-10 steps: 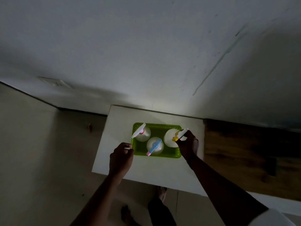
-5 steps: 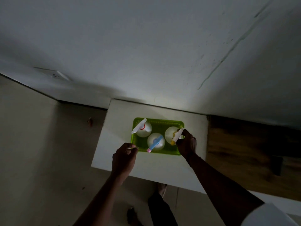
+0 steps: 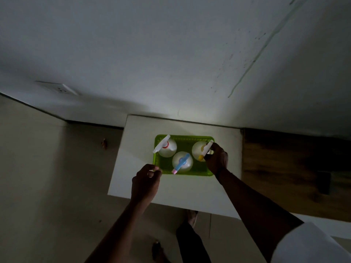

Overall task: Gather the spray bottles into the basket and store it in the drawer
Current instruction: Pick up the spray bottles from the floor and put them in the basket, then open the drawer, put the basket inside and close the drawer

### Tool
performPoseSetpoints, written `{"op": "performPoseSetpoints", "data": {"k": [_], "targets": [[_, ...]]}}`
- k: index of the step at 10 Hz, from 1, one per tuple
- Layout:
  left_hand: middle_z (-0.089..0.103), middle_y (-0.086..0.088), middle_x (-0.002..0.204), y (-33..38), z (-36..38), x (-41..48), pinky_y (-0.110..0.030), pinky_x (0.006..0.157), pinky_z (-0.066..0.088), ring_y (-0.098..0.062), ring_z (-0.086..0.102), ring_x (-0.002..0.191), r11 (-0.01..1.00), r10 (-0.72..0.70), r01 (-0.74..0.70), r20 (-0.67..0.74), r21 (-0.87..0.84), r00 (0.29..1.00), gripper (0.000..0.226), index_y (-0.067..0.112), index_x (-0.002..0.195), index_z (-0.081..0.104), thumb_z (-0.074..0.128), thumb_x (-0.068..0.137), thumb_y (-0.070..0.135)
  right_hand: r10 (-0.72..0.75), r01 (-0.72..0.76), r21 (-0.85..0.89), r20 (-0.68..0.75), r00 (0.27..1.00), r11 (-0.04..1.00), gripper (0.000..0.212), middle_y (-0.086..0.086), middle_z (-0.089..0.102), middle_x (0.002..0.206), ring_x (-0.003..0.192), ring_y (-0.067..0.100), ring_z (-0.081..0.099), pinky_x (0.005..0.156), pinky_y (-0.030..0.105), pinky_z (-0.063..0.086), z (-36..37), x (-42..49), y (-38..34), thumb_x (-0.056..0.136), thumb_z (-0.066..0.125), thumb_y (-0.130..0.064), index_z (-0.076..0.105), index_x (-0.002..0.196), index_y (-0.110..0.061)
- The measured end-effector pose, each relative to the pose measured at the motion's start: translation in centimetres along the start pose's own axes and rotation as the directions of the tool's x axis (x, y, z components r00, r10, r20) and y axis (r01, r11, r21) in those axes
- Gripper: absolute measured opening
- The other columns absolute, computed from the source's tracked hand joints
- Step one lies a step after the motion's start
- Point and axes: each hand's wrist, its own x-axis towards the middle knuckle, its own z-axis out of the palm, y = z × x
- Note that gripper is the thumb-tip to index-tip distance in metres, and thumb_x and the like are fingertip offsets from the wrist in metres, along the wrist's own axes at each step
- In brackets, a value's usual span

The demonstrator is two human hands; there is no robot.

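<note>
**Three bottles in the basket, right hand on the yellow one**

Green basket flat on the white desk, toward the far side, near the wall. Three spray bottles upright inside: red-collared bottle at far left with its white nozzle jutting over the left rim, blue-trigger bottle at the near middle, yellow-trigger bottle at far right.

Right hand at the basket's right end, fingers curled against the yellow-trigger bottle and its sprayer head; closed on it, as far as the dim light allows. Compared with half a second ago, much the same grasp, the sprayer head again angled from far right to near left, the bottle seated in the same corner.

Left hand over the desk just beside the basket's near-left corner, fingers curled in with thumb against forefinger, gripping nothing visible; touching the rim or merely next to it, cannot tell. Slightly closer to that corner than a second ago.

Wall socket far left. Wooden surface to the right of the desk. Feet visible on the floor below the near edge.
</note>
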Motion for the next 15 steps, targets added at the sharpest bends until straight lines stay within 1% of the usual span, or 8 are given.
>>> {"op": "performPoseSetpoints", "data": {"k": [3,6,8,10,11,12,13,15], "targets": [[0.077,-0.002,0.093,1.0,-0.3,-0.9,-0.040,0.086,0.057,-0.013,0.074,0.081,1.000,0.022,-0.022,0.027,0.005,0.999,0.004,0.028,0.093,0.061,0.061,0.090,0.025,0.082,-0.082,0.028,-0.008,0.997,0.996,0.053,0.012,0.067,0.120,0.106,0.031,0.063,0.082,0.039,0.055,-2.1,-3.2,2.3,0.074,0.072,-0.004,0.058,0.124,-0.016],[0.073,0.004,0.101,1.4,1.3,-3.1,-0.027,0.076,0.051,-0.012,0.068,0.087,0.980,0.105,-0.125,0.136,0.153,0.985,0.015,0.021,0.103,0.068,0.061,0.089,0.024,0.175,-0.175,0.017,0.003,0.984,0.984,0.055,0.013,0.062,0.127,0.109,0.027,0.060,0.084,0.033,0.051,-5.0,-9.8,5.6,0.076,0.073,-0.004,0.055,0.126,-0.016],[0.073,-0.009,0.099,2.4,3.6,-5.5,-0.047,0.087,0.057,-0.031,0.070,0.094,0.994,0.106,-0.102,0.221,-0.027,0.970,0.023,0.017,0.109,0.066,0.056,0.089,0.020,0.134,-0.136,-0.041,-0.044,0.990,0.990,0.057,0.009,0.060,0.131,0.106,0.022,0.060,0.083,0.030,0.052,-8.5,-14.2,6.4,0.080,0.071,-0.009,0.051,0.132,-0.018],[0.072,0.001,0.102,2.2,9.1,-9.5,-0.018,0.076,0.040,-0.017,0.068,0.095,0.978,0.144,-0.181,0.294,0.104,0.945,0.015,0.021,0.101,0.067,0.058,0.090,0.023,0.025,-0.033,-0.205,-0.039,0.999,0.978,0.059,0.009,0.061,0.130,0.103,0.023,0.066,0.083,0.037,0.056,-12.2,-19.7,10.0,0.082,0.071,-0.020,0.047,0.136,-0.017],[0.068,0.003,0.088,2.1,12.0,-13.3,-0.019,0.074,0.040,-0.018,0.069,0.096,0.988,0.085,-0.133,0.433,0.083,0.897,0.010,0.022,0.097,0.065,0.061,0.088,0.025,0.043,-0.041,-0.230,0.004,0.999,0.972,0.059,0.004,0.053,0.138,0.109,0.021,0.064,0.086,0.033,0.055,-14.2,-22.5,12.2,0.086,0.068,-0.020,0.043,0.139,-0.019],[0.070,-0.001,0.092,1.3,14.6,-16.1,-0.023,0.078,0.047,-0.019,0.069,0.098,0.987,0.060,-0.128,0.514,0.098,0.856,0.018,0.020,0.103,0.066,0.059,0.088,0.027,0.095,-0.081,-0.256,0.044,0.994,0.963,0.055,0.001,0.051,0.140,0.115,0.019,0.060,0.091,0.033,0.053,-15.8,-25.1,15.1,0.088,0.065,-0.020,0.043,0.138,-0.026],[0.068,-0.004,0.116,-0.1,17.1,-18.4,-0.025,0.085,0.044,-0.021,0.063,0.110,0.983,0.031,-0.127,0.567,0.130,0.823,0.028,0.018,0.113,0.064,0.057,0.089,0.031,0.165,-0.129,-0.330,0.085,0.983,0.935,0.052,-0.001,0.051,0.140,0.120,0.018,0.056,0.094,0.033,0.051,-16.8,-26.9,18.5,0.089,0.063,-0.025,0.044,0.137,-0.028],[0.060,-0.007,0.131,-3.3,22.9,-20.7,-0.026,0.095,0.042,-0.024,0.055,0.121,0.933,-0.061,-0.194,0.665,0.302,0.745,0.038,0.018,0.126,0.056,0.052,0.093,0.036,0.232,-0.157,-0.365,0.170,0.958,0.918,0.048,-0.004,0.054,0.137,0.102,0.011,0.060,0.087,0.028,0.052,-16.9,-27.5,26.6,0.088,0.063,-0.034,0.046,0.133,-0.034]]}}
